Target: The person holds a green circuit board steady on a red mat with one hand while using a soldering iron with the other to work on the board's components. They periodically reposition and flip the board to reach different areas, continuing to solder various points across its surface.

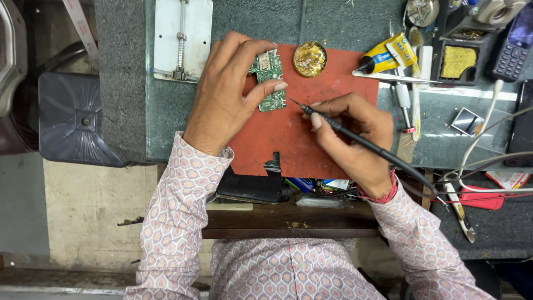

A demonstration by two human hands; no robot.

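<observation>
we see a small green circuit board (266,80), flat and rectangular with a metal shield and tiny parts on its face, lying on a matte red mat (333,89) on the table (127,111). the left hand (222,94) has its grip clamped on the board, thumb along the lower edge and fingers curled over the top. the right hand (355,133) has its grip closed pen-style around a slim black soldering iron (355,139); its fine metal tip sits just beside the board's lower right corner, and we cannot tell whether it touches. a black cord runs from the iron past the wrist, which wears a red thread band (383,194).

near the mat's upper edge rests a round tin of brass-coloured wire wool (310,59). to the right lie shiny metal tweezers (397,78), a yellow glue tube (388,53) and a white toothbrush (415,83). further right a black tray holds a yellow sponge (458,61), beside a dark keypad phone (513,47). at upper left sits a white metal board holder (183,39) with a spring rail. the table is grey speckled stone under glass. both sleeves are pale with a small patterned print.
</observation>
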